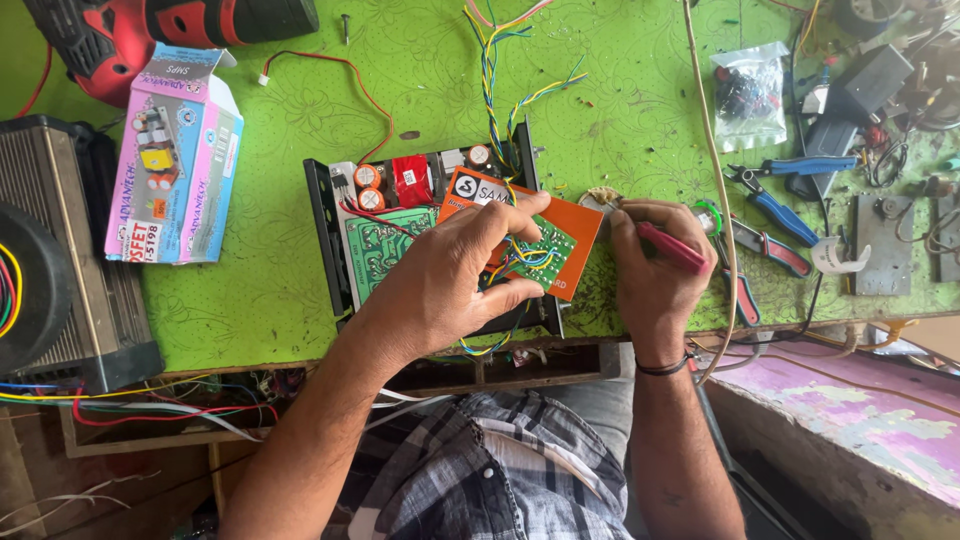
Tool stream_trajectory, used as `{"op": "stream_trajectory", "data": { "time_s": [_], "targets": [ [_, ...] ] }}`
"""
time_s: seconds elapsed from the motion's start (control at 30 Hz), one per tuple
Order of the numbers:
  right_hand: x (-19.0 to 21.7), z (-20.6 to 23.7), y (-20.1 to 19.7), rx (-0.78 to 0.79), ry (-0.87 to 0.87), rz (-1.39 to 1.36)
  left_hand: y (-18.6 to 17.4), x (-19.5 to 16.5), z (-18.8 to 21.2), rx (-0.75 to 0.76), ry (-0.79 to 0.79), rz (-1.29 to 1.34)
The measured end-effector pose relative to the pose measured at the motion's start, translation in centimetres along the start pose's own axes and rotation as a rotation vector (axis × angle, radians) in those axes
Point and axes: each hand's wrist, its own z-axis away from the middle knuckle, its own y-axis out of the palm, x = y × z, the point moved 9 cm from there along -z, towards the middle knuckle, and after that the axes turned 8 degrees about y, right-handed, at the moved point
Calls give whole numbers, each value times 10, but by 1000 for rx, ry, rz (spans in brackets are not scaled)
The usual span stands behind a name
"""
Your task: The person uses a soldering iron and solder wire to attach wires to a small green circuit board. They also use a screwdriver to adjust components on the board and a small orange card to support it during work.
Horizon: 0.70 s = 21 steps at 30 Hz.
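Observation:
My left hand (450, 275) rests on a small green circuit board (545, 248) with coloured wires, pinning it on an orange card (570, 235). The card lies across a black open chassis (330, 235) that holds a larger green board, capacitors and a red part. My right hand (650, 265) grips a red-handled soldering iron (672, 247), its tip pointing left near a small round tin (601, 197) just beyond the card's right corner. A bundle of yellow, blue and green wires (492, 90) runs from the boards toward the far edge.
A pink and blue box (175, 160) lies left of the chassis, beside a black amplifier case (60, 250). A red drill (130, 30) is at the far left corner. Blue and red-handled pliers (770, 215), a plastic bag of parts (750, 95) and loose components are at right.

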Motion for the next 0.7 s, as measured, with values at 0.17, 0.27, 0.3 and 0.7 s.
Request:
{"op": "stream_trajectory", "data": {
  "time_s": [0.17,0.27,0.3,0.7],
  "targets": [
    [12,-1,3,5,-77,89,-1,-1,0,-3,14,-5],
    [11,0,4,13,-82,86,0,0,0,4,8,-5],
    [10,1,4,19,-82,82,0,0,0,4,3,-4],
    [-30,16,-3,167,350,-1027,0,2,-1,7,40,2]
  ]
}}
